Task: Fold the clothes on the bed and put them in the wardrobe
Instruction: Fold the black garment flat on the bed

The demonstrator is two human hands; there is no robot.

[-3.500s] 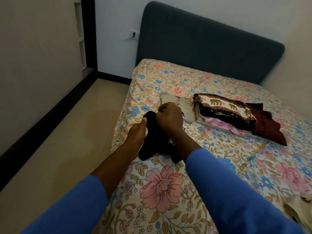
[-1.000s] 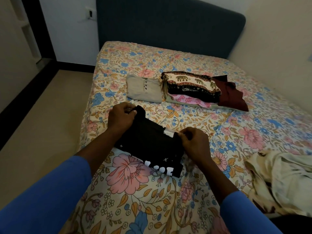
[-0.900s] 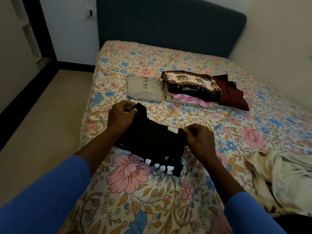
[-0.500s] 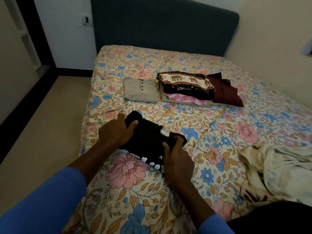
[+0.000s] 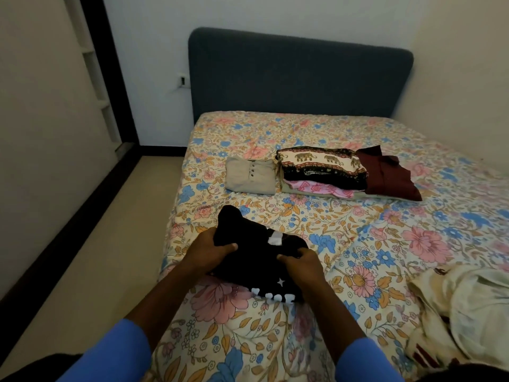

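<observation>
Floral bed fills the room, a dark headboard behind it. Near its left edge lies a black shirt, partly folded; the left hand and the right hand each grip it with curled fingers. Farther up sit a folded beige shirt and, beside it, a stack of folded clothes. A crumpled cream garment lies at the right.

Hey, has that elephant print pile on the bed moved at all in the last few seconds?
No. The elephant print pile still lies between the beige top and the maroon garment, touching the maroon one as before.
</observation>
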